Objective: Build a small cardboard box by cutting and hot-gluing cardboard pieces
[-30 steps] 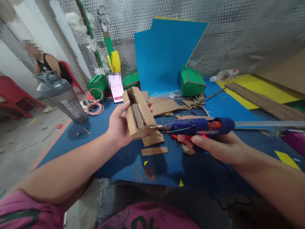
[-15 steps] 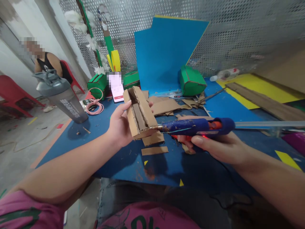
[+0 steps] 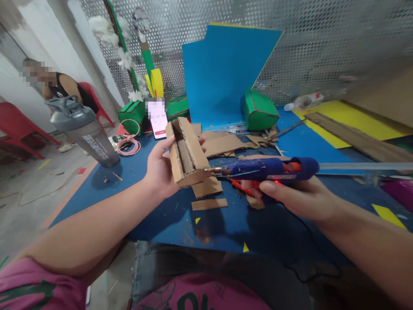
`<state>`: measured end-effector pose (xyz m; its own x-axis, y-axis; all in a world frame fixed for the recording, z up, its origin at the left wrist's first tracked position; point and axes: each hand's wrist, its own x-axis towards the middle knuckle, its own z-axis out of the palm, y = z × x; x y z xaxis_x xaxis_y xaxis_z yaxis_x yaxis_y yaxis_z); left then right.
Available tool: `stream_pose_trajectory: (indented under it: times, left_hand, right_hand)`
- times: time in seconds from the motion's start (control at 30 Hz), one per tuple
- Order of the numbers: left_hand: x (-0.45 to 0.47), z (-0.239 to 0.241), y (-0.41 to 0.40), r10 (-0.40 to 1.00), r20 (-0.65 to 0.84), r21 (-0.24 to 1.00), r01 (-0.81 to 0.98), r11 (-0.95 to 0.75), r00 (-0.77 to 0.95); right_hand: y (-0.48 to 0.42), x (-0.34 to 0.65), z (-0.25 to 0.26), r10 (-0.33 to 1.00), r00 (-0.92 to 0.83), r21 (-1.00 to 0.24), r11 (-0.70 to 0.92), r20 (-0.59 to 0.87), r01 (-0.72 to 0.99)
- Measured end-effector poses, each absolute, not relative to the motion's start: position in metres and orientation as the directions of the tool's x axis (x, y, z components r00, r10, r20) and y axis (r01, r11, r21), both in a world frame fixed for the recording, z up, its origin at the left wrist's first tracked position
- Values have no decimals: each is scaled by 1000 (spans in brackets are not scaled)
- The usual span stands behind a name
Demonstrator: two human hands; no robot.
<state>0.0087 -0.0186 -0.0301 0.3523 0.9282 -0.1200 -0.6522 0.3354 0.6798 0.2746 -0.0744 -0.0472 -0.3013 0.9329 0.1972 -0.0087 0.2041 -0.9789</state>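
My left hand (image 3: pixel 158 165) is wrapped round a small brown cardboard box (image 3: pixel 196 148), tilted above the table, with a long opening along its upper side. My right hand (image 3: pixel 287 196) grips a blue hot glue gun (image 3: pixel 258 169) by its handle; a red light glows near my thumb. Its metal nozzle is at the near right corner of the box, touching or almost touching the edge. A clear glue stick (image 3: pixel 361 167) runs out of the gun's back. Below the box lie cardboard strips (image 3: pixel 209 204) on the blue tabletop (image 3: pixel 155 224).
A shaker bottle (image 3: pixel 93 133) stands at the left, beside a coiled pink cable (image 3: pixel 129 145) and a lit phone (image 3: pixel 158 120). Behind are cardboard scraps (image 3: pixel 226 144), a green box (image 3: pixel 260 110) and an upright blue board (image 3: pixel 222 73). A person (image 3: pixel 66 88) sits at far left.
The glue gun and its nozzle have shifted slightly left along the box's near edge. The box has moved a little left with my left hand. The seated person has leaned left.
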Motion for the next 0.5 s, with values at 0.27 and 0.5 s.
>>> stream_pose_trajectory:
  times: [0.27, 0.5]
  left_hand:
    - [9, -29, -19, 925, -139, 675, -650, 350, 354]
    - [9, -33, -16, 925, -135, 682, -644, 347, 356]
  right_hand:
    - [-75, 273, -40, 887, -344, -935, 348, 308, 62]
    - [-65, 274, -33, 614, -509, -622, 762, 603, 181]
